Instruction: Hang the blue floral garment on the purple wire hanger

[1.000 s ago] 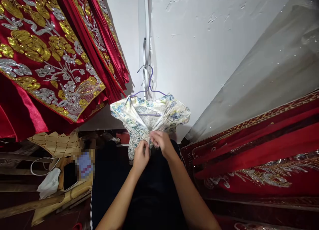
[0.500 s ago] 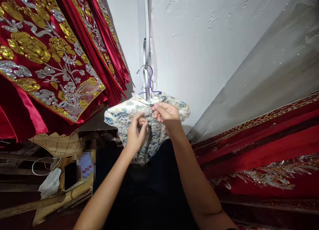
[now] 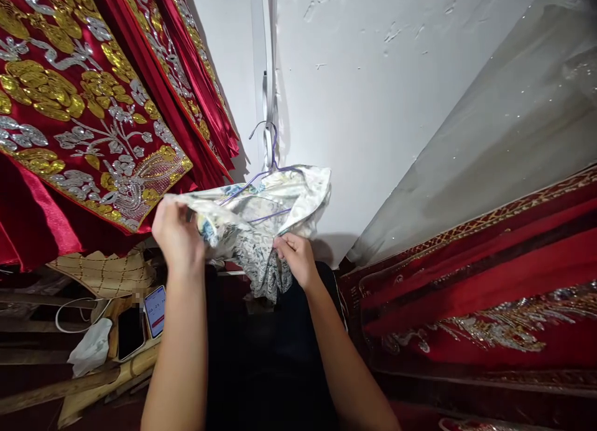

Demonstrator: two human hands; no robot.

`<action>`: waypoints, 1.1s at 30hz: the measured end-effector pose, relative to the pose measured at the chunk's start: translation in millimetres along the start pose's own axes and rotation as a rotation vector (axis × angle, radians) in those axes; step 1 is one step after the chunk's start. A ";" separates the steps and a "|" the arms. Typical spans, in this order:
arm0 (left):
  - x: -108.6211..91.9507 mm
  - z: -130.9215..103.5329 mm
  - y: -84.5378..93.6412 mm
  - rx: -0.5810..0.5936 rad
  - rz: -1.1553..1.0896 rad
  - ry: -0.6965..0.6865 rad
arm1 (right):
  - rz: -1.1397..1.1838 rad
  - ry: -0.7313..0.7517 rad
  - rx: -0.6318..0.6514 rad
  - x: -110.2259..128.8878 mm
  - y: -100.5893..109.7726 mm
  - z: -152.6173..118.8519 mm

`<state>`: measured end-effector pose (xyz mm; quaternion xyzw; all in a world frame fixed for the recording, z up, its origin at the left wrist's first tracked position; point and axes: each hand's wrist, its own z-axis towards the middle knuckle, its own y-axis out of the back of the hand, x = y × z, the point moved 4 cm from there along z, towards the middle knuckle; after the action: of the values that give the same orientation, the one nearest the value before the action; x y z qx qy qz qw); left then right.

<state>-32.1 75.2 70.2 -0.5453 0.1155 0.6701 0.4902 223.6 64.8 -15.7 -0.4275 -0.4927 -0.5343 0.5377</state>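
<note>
A white garment with a blue and yellow pattern [image 3: 261, 247] hangs at the centre on a purple wire hanger [image 3: 274, 151], its neck opening pulled wide. My left hand [image 3: 180, 235] is closed on the garment's left side, stretching the cloth outward past the hanger's end. Lower down, my right hand [image 3: 295, 254] pinches the front edge of the opening between thumb and fingers. The hanger's hook sits by a pale vertical strap [image 3: 265, 101] against the wall.
Red embroidered cloths [image 3: 125, 126] hang at upper left. Red fabric with beading [image 3: 489, 319] covers the lower right, below a grey translucent sheet [image 3: 471, 132]. Two phones, one lit [image 3: 155, 310] and one dark [image 3: 131, 333], lie on a wooden stool at lower left.
My left hand has moved left and taken hold of the garment's side. My right hand has moved lower. The neck opening is spread wide, showing more of the hanger.
</note>
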 end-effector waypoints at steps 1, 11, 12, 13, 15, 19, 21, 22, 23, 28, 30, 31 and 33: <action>20.4 1.1 16.5 -0.104 -0.135 0.234 | 0.040 -0.016 0.016 -5.2 -3.5 -6.8; 124.6 -107.6 16.8 0.118 -0.040 0.686 | 0.036 -0.265 0.125 -53.2 14.3 -27.9; 123.4 -112.1 11.7 0.176 -0.029 0.685 | -0.053 -0.321 0.191 -59.9 20.2 -29.9; 120.3 -114.8 7.2 0.224 -0.024 0.682 | -0.141 -0.371 0.249 -65.3 26.2 -32.3; 109.2 -117.5 -1.5 0.312 -0.028 0.652 | -0.271 -0.430 0.306 -70.3 37.1 -35.8; 75.7 -123.7 -23.6 0.545 -0.050 0.508 | -0.326 -0.297 0.125 -56.8 47.7 -28.4; 60.7 -129.2 -33.8 0.652 -0.043 0.445 | -0.205 -0.173 -0.020 -48.7 46.0 -20.9; 55.2 -132.0 -37.6 0.698 -0.027 0.423 | -0.108 -0.137 -0.075 -48.1 44.3 -17.4; 51.3 -134.7 -40.4 0.739 -0.003 0.406 | -0.005 -0.132 -0.121 -50.7 42.7 -14.4; 50.4 -142.2 -40.1 0.839 0.116 0.378 | 0.208 -0.373 -0.365 -90.0 52.4 -13.1; 53.4 -144.7 -38.3 0.828 0.134 0.387 | 0.178 -0.455 -0.323 -98.5 55.2 -16.5; 54.1 -146.3 -38.2 0.815 0.138 0.388 | 0.159 -0.478 -0.261 -98.4 53.7 -18.4; 53.3 -149.5 -39.6 0.786 0.148 0.378 | 0.105 -0.421 -0.096 -86.7 44.9 -21.8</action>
<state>95.2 20.0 -16.3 -0.4206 0.4881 0.4971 0.5811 274.8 59.4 -101.5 -0.5800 -0.5450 -0.4273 0.4289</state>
